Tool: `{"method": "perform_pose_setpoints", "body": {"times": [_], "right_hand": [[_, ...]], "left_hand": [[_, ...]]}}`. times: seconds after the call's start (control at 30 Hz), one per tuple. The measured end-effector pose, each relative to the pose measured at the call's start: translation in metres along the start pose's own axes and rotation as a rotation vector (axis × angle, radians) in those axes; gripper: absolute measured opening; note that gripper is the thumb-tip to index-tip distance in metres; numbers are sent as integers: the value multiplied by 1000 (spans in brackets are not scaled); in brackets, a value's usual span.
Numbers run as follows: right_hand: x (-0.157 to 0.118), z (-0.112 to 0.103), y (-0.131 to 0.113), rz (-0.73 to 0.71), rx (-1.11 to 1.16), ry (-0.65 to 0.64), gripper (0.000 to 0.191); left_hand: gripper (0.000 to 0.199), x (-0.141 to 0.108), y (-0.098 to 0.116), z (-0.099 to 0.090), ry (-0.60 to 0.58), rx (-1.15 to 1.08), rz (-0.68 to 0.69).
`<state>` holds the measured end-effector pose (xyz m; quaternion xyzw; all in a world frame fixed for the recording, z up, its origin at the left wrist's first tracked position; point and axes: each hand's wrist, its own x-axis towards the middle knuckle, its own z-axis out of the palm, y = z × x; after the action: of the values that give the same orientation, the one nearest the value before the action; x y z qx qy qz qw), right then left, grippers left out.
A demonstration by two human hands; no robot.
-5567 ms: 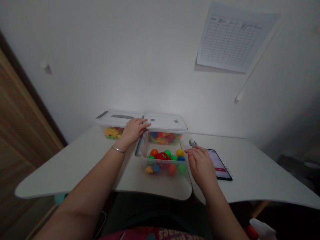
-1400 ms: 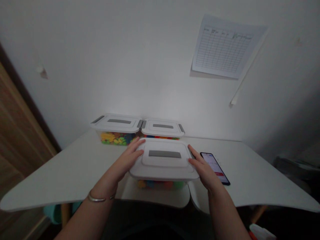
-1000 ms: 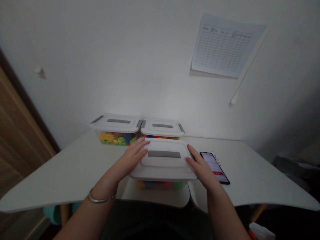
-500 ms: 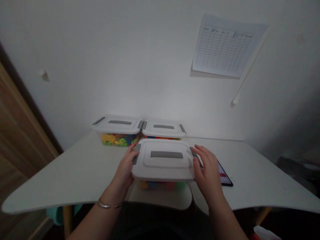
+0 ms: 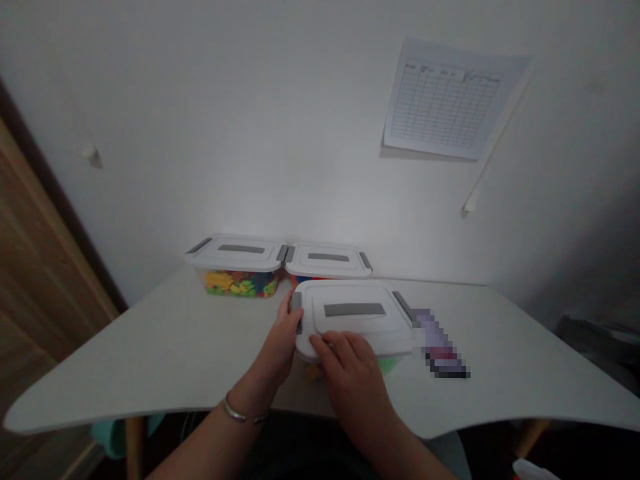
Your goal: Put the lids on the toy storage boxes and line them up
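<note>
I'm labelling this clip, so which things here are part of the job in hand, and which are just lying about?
Part of the job:
left hand, on the lid's grey latch
right hand, on the lid's front edge
white-lidded clear plastic box

Just lying about:
clear box of colourful pieces
white-lidded clear box behind
pixelated phone-like slab
gridded paper chart on the wall

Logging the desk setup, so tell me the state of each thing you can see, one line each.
Left hand: fingers against the left grey clip of the front box.
Right hand: resting on the front edge of the lid.
Front box: lid on, colourful contents showing below it.
Left rear box: lid on, filled with colourful pieces.
Middle rear box: lid on, colourful pieces showing.
Phone: lying flat on the table, display pixelated.
</note>
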<state>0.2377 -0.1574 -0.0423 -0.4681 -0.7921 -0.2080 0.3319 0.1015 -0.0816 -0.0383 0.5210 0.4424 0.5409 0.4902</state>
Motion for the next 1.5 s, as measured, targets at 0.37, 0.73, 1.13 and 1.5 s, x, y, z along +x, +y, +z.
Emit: {"method": "perform_pose_setpoints", "body": {"times": [0.37, 0.73, 1.13, 1.5], "right_hand": [[6, -32, 38, -53, -59, -125, 28], [-8, -73, 91, 62, -289, -66, 31], [13, -55, 186, 263, -499, -152, 27], [47, -7, 230, 368, -441, -393, 26]], "left_hand": [[67, 15, -19, -18, -280, 144, 5], [41, 31, -27, -37, -140, 988, 572], [57, 36, -61, -40, -185, 1425, 486], [58, 43, -70, -43, -270, 1365, 435]]}}
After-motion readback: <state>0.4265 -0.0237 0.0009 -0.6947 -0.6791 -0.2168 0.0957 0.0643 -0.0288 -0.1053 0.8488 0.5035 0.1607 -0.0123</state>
